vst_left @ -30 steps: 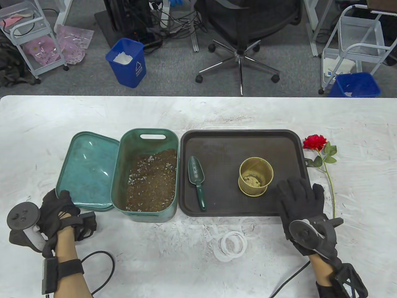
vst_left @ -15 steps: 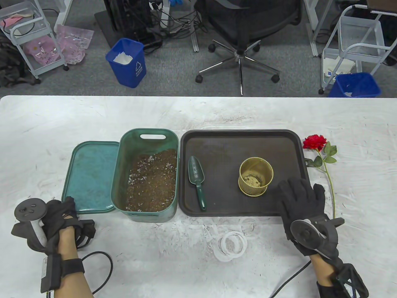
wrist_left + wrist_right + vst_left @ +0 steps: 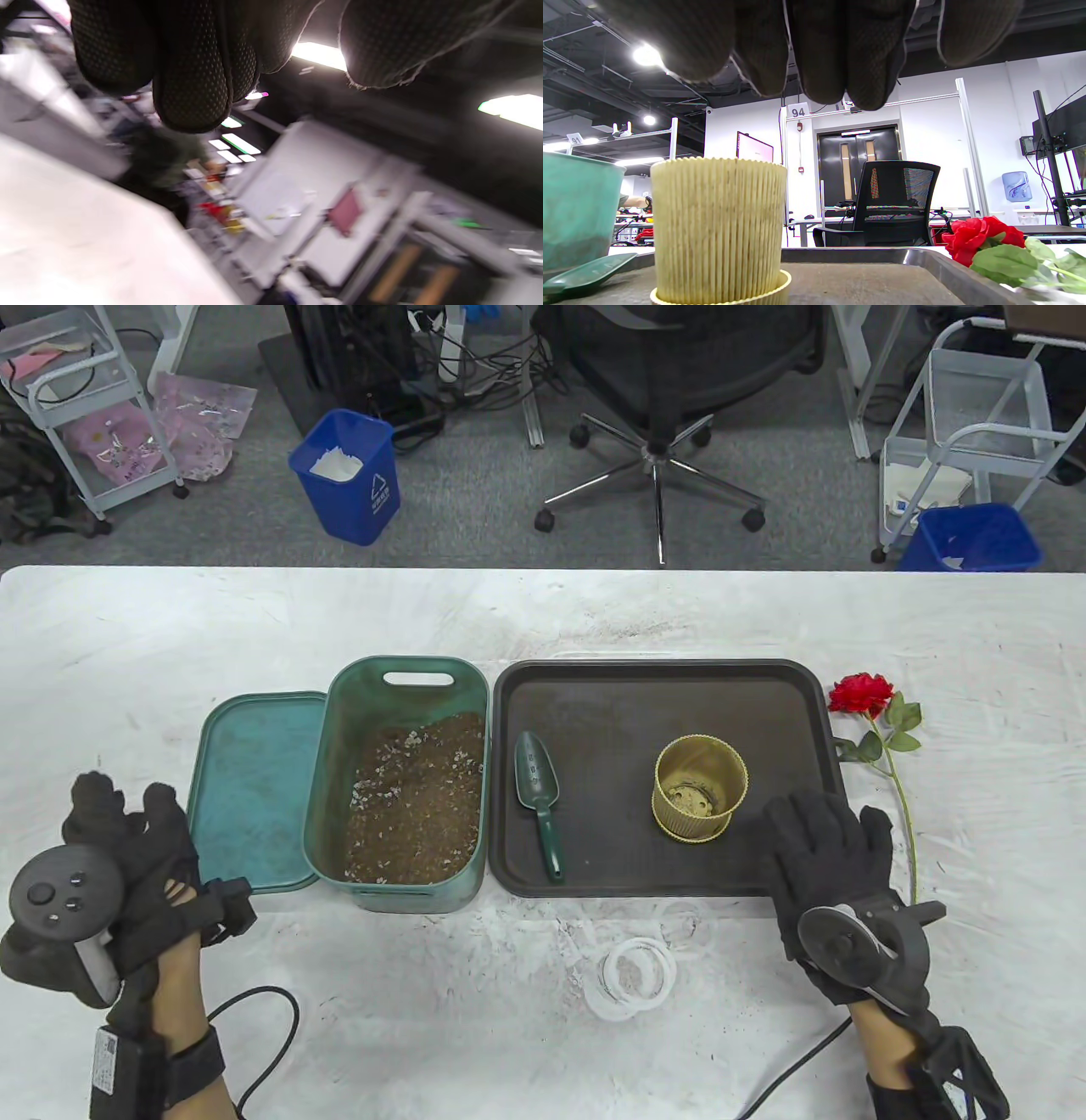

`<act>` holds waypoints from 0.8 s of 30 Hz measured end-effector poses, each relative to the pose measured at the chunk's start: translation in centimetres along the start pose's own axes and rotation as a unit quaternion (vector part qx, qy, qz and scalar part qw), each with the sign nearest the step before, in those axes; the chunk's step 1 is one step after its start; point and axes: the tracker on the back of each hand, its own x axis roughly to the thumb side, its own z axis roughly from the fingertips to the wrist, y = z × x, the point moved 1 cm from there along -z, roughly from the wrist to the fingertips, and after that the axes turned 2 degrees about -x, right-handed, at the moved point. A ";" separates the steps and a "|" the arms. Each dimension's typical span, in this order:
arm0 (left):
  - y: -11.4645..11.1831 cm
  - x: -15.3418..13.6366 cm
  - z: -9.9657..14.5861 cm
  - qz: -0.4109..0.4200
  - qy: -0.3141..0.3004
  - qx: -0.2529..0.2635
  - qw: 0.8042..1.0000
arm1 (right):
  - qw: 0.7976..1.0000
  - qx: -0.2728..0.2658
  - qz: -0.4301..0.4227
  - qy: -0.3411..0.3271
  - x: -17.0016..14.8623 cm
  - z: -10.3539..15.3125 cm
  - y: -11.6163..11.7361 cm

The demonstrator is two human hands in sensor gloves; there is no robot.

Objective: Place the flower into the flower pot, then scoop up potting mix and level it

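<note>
**Hands idle, rose untouched at the right of the frame**

Both hands hold nothing. At the lower left of the table view, the left hand (image 3: 127,848) rests on the desk (image 3: 424,1001) with its fingers loosely spread, just beside the teal lid (image 3: 254,789). Next along is the green tub (image 3: 399,780) of potting mix, then the dark tray (image 3: 594,704) carrying the scoop (image 3: 539,797) and the ribbed yellow flower pot (image 3: 700,797), which stands empty. The right hand (image 3: 827,848) lies flat, fingers relaxed, over the tray's lower right corner, just beside the pot.

The flower (image 3: 861,694) lies on the desk just off the tray's right edge, bloom toward the upper right, its thin stem (image 3: 906,814) running down past the right hand, close to its outer side.

By its look the flower should be very light, with soft petals and leaves that would crush or bend. The stem, likely thin and springy, seems the sensible place to pinch, low down near the right hand, so the bloom stays clear.
</note>
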 end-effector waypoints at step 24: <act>-11.6 16.3 24.2 -0.109 -0.549 -0.172 0.811 | 0.976 -0.077 -0.027 0.202 -7.5 -2.5 -4.3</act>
